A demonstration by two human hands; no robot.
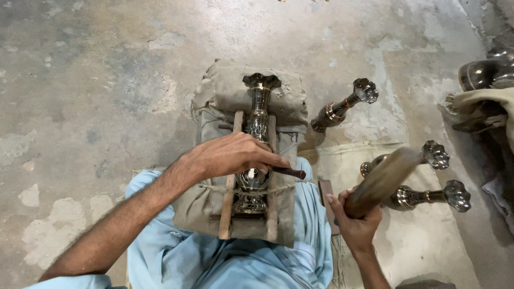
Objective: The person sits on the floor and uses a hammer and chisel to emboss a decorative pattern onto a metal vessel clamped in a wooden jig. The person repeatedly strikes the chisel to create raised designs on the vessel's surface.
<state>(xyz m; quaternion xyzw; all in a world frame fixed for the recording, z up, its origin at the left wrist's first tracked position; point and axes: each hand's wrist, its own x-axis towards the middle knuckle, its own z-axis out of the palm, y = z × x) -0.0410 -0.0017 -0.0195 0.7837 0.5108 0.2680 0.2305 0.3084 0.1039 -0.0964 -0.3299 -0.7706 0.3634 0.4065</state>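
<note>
Left hand (233, 155) closed around a dark-handled chisel (289, 172), knuckles up, the tool's handle end poking out to the right of the fingers. The hand rests directly on top of the metal vase (258, 120), covering its belly; the working tip of the chisel is hidden under the fingers.

Right hand (354, 217) gripping a wooden mallet (383, 179) by its lower end, raised to the right of the lap and well apart from the vase. Mallet head is motion-blurred.

Vase lies on its side, flared scalloped mouth pointing away from the person, foot toward the body. It sits between two wooden rails (230, 176) running lengthwise, with a cord (217, 188) crossing over its lower body. Rails and vase rest on a cloth-wrapped pad (225, 91) propped on the person's lap; pale blue trousers (214, 262) show beneath.

Beyond, on the concrete floor (96, 80): one similar vase (342, 107) lying just right of the pad; two more vases (428, 195) on a pale mat (428, 246) behind the mallet, partly screened by it. Dark metalware and cloth (484, 85) at the far right edge, too cut off to make out.
</note>
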